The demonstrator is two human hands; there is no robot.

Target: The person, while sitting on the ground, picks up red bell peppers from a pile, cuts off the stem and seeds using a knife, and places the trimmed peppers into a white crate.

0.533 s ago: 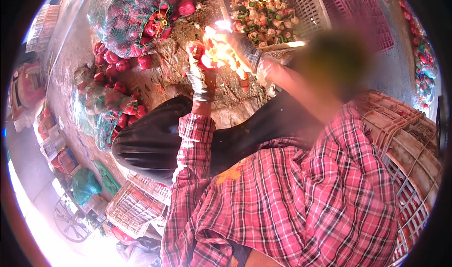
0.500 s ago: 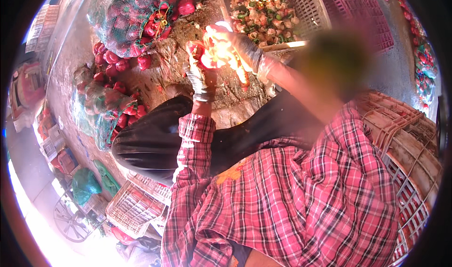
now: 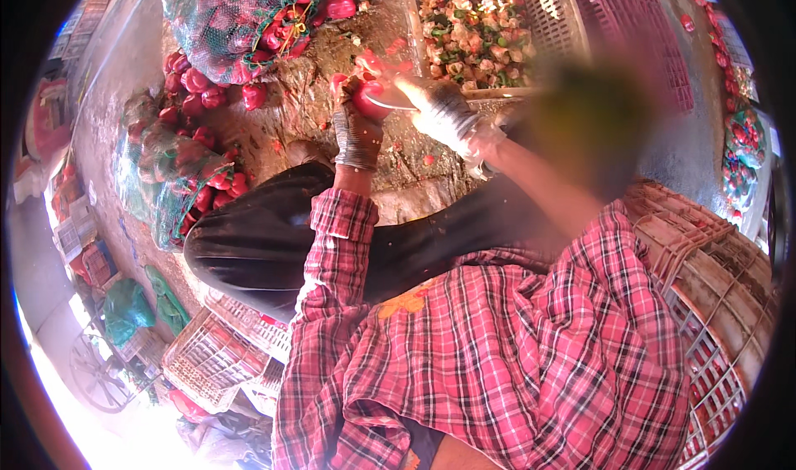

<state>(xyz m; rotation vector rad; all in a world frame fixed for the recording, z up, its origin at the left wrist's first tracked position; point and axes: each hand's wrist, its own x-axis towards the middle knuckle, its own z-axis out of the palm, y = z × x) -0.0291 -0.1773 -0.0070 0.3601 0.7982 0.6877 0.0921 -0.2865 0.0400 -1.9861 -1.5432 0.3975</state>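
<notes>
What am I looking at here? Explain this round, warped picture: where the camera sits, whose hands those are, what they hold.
The camera sits on a person's head and looks down; its fisheye lens bends the edges. Both hands are that person's own, in grey knitted gloves. The left hand grips a round red pepper. The right hand holds a thin curved metal blade against it. Below are the red checked shirt and dark trousers. On the dirty ground lie green net sacks of red peppers, a pile of cut scraps and pink plastic crates.

Bare muddy ground [image 3: 398, 159] lay open just below the hands, netted sacks of red peppers [image 3: 240, 14] crowded their left, crate of cut scraps [image 3: 473, 22] blocked beyond.
</notes>
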